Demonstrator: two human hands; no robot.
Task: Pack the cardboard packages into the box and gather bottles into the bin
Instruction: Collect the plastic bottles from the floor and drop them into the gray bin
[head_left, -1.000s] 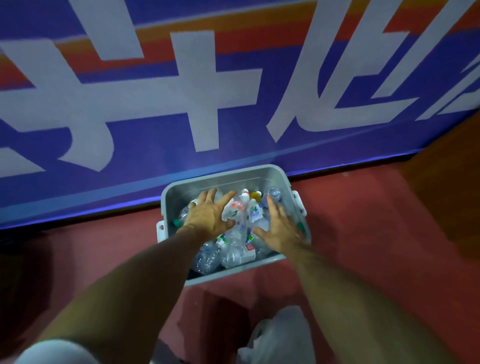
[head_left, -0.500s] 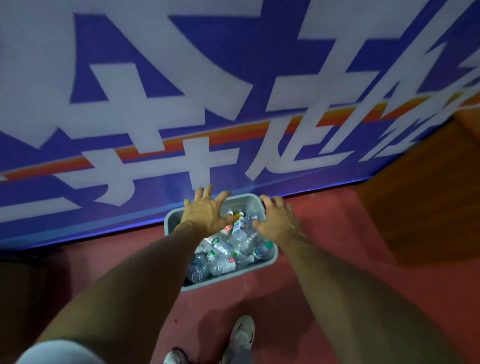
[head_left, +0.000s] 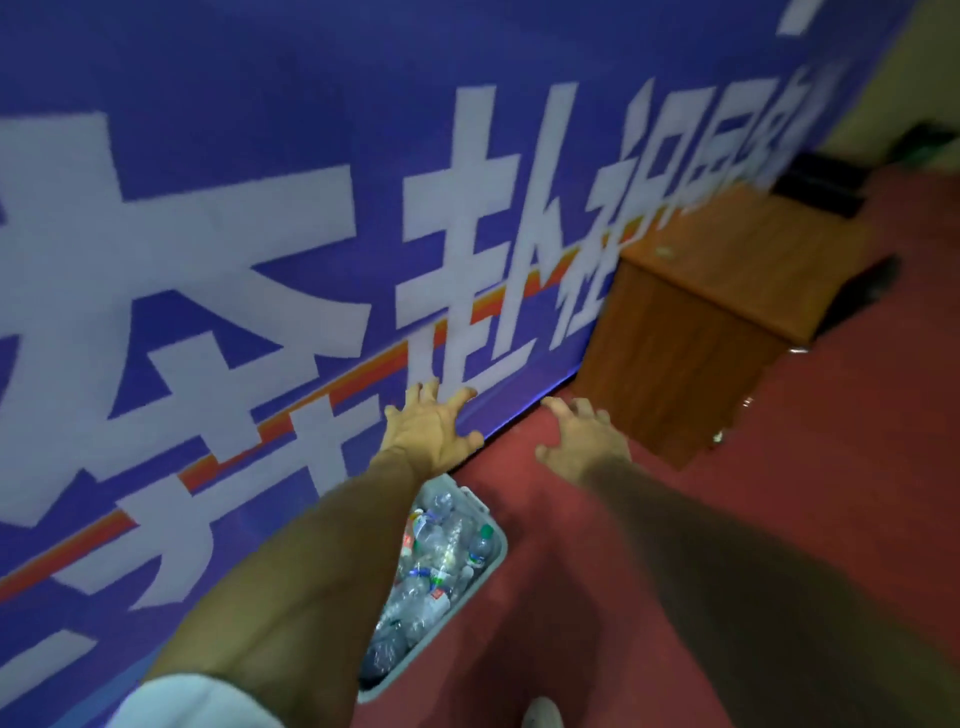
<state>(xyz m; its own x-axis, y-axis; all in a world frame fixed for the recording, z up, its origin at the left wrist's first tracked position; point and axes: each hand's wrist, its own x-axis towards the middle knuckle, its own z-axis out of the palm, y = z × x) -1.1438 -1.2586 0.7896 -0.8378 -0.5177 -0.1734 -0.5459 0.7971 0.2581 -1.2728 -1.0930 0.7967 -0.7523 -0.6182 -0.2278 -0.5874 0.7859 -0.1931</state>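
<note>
A grey plastic bin (head_left: 493, 564) stands on the red floor against the blue banner, filled with several clear plastic bottles (head_left: 434, 566). My left forearm crosses over its left side. My left hand (head_left: 434, 431) is raised above and beyond the bin, fingers spread, holding nothing. My right hand (head_left: 582, 441) hovers to the right over the red floor, fingers loosely spread and empty. No cardboard package or box shows in this view.
A large blue banner (head_left: 260, 234) with white characters and an orange stripe fills the left and top. A brown wooden cabinet (head_left: 701, 322) stands against it at the right. Red floor (head_left: 805, 493) stretches to the right. A white shoe tip (head_left: 543, 714) shows at the bottom.
Both hands have lifted off the bottles and out of the bin. The view has swung up and to the right, so the bin now lies below my left arm.
</note>
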